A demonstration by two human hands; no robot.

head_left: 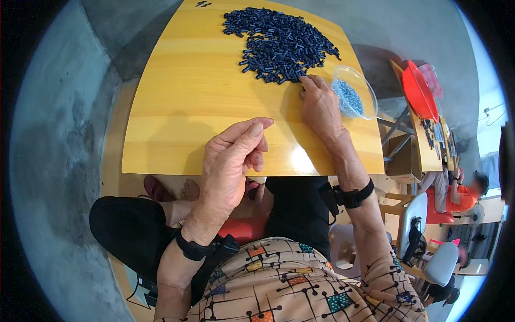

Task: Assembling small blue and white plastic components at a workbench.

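A big pile of small dark, tube-like pieces (281,43) spreads over the far part of the yellow wooden table (177,107). My right hand (323,110) reaches to the pile's near edge, its fingers bent together at the outermost pieces; what lies between the fingertips is hidden. Just right of that hand is a clear round plastic tub (370,96) holding many small silvery metal parts (347,97). Over the table's near edge, my left hand (230,158) is closed, thumb pressed to the index finger and the others curled. Whatever it may hold is too small or hidden to see.
A few dark pieces (204,4) lie apart at the table's far left corner. To the right stand another table (426,153) with a red basin (418,91), a cardboard box (402,161) and grey-backed chairs (413,225). A person in orange (461,198) sits farther off.
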